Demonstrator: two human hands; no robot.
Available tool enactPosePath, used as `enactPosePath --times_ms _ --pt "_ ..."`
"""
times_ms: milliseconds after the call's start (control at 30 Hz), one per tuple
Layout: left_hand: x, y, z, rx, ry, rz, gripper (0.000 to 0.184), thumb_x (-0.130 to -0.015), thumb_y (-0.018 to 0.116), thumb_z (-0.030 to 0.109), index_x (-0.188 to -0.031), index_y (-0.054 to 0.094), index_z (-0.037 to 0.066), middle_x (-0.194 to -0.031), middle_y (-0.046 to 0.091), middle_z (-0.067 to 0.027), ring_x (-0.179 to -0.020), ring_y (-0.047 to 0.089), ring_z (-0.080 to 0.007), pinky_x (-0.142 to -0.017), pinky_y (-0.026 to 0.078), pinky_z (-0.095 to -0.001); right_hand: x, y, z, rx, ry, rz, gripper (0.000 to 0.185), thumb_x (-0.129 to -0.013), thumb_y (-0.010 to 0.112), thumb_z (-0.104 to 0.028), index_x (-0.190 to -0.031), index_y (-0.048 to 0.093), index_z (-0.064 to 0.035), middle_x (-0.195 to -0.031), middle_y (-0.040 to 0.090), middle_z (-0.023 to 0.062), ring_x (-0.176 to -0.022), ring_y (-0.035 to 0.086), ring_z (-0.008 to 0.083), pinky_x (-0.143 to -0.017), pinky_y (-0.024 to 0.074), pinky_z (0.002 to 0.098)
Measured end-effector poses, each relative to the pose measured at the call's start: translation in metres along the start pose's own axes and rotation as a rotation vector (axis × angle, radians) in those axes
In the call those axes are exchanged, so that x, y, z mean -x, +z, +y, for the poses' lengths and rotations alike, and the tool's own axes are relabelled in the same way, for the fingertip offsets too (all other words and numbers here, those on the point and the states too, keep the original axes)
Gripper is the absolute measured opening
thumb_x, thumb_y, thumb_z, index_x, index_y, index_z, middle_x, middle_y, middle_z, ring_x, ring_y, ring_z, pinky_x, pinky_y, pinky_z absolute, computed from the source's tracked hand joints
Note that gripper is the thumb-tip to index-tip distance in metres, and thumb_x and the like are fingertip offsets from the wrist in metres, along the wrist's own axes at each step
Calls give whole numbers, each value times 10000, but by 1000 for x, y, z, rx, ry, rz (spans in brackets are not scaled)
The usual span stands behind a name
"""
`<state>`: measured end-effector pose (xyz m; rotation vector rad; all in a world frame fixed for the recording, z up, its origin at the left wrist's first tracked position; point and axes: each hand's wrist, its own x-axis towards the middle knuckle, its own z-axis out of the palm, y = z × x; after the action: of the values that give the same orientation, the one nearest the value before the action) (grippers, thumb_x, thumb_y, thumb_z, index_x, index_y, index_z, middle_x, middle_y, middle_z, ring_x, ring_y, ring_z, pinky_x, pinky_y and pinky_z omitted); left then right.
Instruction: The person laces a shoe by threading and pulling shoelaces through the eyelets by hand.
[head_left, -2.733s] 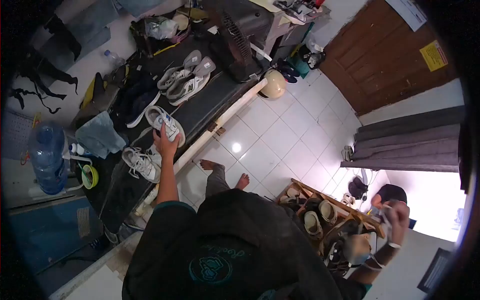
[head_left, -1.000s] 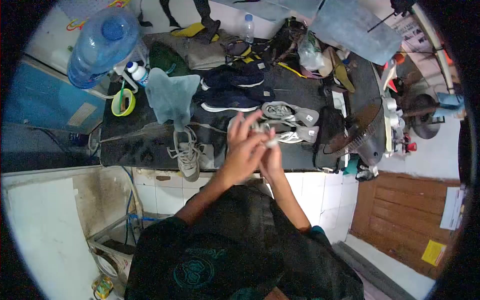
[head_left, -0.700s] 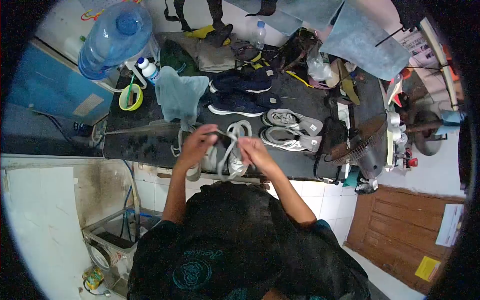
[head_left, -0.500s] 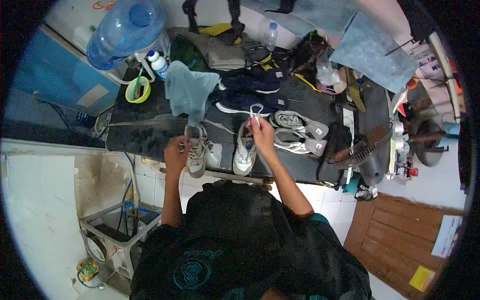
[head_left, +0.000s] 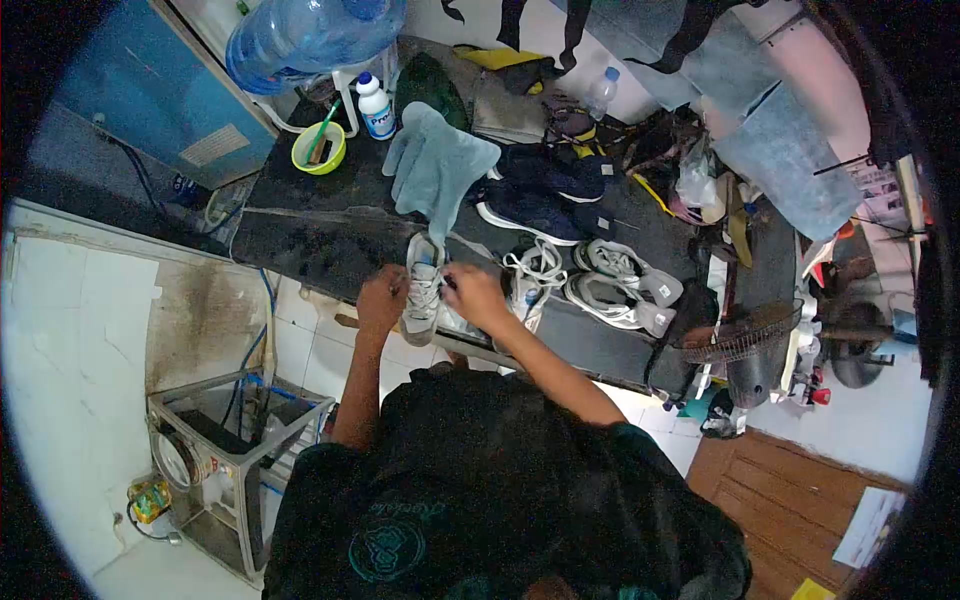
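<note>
- Pale grey lace-up fabric sneaker (head_left: 419, 322): at the near edge of the black flat surface (head_left: 310, 246), toe nearward; a hard pull nearward could tip it off.
- Left hand (head_left: 384, 297): at the sneaker's left side, fingers curled; whether its grip holds lace, cannot tell.
- Right hand (head_left: 474, 294): at the right side, fingers bent, grip equally unclear; uneven tugging could skew the lacing.
- Blue-grey draped cloth (head_left: 436, 165): just beyond the heel; could get dragged along.
- White sneaker with loose looped laces (head_left: 527, 294): right; a sweeping right hand could snag it.

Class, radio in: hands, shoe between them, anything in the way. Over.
Left hand and right hand flanking laced shoe, grip unclear. Shoe at front of table. Cloth beside its heel; nothing visibly blocking hands.
</note>
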<state>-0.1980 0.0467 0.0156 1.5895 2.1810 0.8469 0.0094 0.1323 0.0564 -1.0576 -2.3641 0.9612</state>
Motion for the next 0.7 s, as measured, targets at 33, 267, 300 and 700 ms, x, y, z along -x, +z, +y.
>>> enactPosePath --times_ms 33,267,300,700 --pt "0 -1 -2 20 -30 -23 225 -882 713 213 -1063 686 83 -924 728 -151 -823 717 -332 -717 555 -428 -4 20 9 4 -24 30 278 -847 680 -149 -1103 625 -59 -1086 647 235 -914 658 439 -778 541 514" --pt "-17 1 -24 52 -48 -160 135 -872 704 179 -964 741 87 -915 740 -137 -810 723 -322 -707 566 -416 -24 29 -9 205 20 -48 301 -843 699 -196 -1121 628 -107 -1114 604 206 -1021 637 417 -814 545 515" --pt "-19 -4 -22 63 -70 -180 119 -868 707 167 -942 745 82 -909 740 -133 -808 724 -313 -706 565 -412 -27 34 -7 253 -26 -44 296 -840 700 -198 -1114 631 -107 -1127 598 207 -1040 632 408 -806 549 513" --pt "-6 3 -58 817 -62 -82 124 -977 642 173 -956 655 52 -1001 743 -106 -776 700 -162 -609 529 -305 -35 44 -2 279 -24 -7 247 -844 613 -104 -1086 636 -58 -1052 607 194 -956 657 381 -753 570 478"
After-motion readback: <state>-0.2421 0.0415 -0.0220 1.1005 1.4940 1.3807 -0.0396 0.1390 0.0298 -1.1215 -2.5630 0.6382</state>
